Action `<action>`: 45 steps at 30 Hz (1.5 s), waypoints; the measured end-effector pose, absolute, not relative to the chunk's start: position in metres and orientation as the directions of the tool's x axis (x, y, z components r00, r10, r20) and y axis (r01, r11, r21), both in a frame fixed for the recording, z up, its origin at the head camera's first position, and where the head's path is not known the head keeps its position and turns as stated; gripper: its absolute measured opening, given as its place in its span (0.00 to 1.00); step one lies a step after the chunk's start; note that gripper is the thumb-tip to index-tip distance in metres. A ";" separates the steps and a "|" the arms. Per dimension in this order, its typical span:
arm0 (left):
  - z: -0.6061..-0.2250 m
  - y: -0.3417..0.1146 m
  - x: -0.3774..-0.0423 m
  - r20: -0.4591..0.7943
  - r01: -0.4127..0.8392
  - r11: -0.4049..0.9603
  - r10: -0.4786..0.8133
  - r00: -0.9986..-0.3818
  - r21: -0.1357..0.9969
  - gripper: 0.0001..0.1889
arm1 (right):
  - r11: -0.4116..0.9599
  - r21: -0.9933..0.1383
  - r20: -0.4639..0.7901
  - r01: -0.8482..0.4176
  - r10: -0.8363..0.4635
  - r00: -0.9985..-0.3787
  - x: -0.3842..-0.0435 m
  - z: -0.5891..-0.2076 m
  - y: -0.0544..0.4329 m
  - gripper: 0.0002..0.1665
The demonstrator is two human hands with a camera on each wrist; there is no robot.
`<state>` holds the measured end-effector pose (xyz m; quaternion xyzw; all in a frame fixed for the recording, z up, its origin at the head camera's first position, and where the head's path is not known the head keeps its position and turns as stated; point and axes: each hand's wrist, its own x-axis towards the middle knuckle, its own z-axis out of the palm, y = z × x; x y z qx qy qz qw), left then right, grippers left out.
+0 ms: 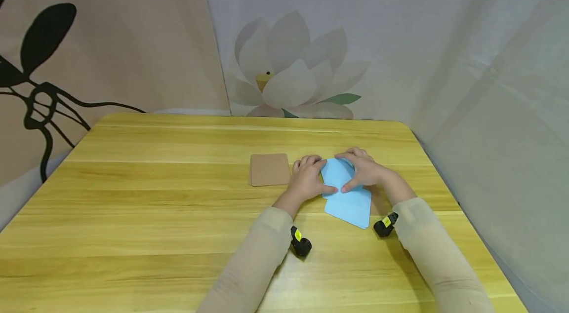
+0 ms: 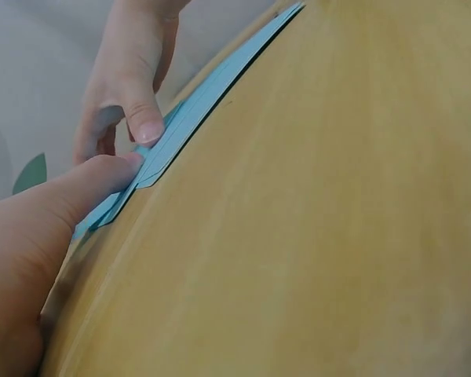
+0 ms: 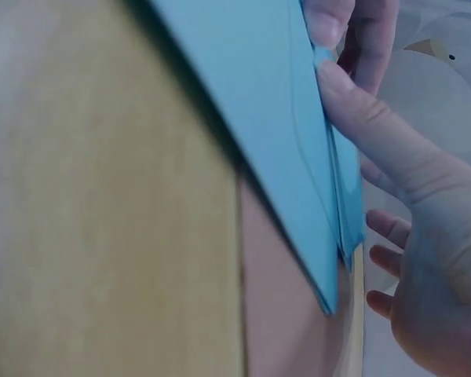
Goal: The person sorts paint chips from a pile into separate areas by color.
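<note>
Two overlapping groups of light-blue paper cards lie in front of me, an upper one point(image 1: 336, 171) and a lower one point(image 1: 351, 208) turned at an angle. My left hand point(image 1: 306, 178) holds the upper cards at their left side, thumb on the near edge and fingers by the far left corner. From the other side my right hand point(image 1: 365, 169) grips them, its thumb on the near edge and index finger at the far edge. The two thumbs come close together in the left wrist view, over the blue cards point(image 2: 192, 114). Hidden behind the hands are parts of the card edges.
A small stack of square brown cards point(image 1: 269, 170) lies left of my left hand. Another brown piece point(image 3: 286, 290) lies partly under the blue cards on the right. All rest on a wooden table point(image 1: 155, 234) with a printed curtain point(image 1: 293, 56) behind it.
</note>
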<state>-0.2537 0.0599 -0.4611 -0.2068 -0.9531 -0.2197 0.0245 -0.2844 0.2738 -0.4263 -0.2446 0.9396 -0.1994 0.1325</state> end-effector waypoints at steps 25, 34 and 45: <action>-0.462 0.057 -0.250 0.210 0.501 0.778 0.455 -0.865 0.380 0.48 | 0.833 -0.333 0.007 -0.442 -0.466 -0.885 -0.255 -0.420 0.269 0.66; -0.457 0.047 -0.244 0.331 0.590 0.743 0.496 -0.803 0.317 0.46 | 0.845 -0.285 0.060 -0.452 -0.455 -0.889 -0.241 -0.413 0.265 0.65; -0.452 0.017 -0.231 0.427 0.657 0.706 0.525 -0.736 0.264 0.46 | 0.813 -0.276 0.107 -0.512 -0.504 -0.857 -0.225 -0.410 0.246 0.66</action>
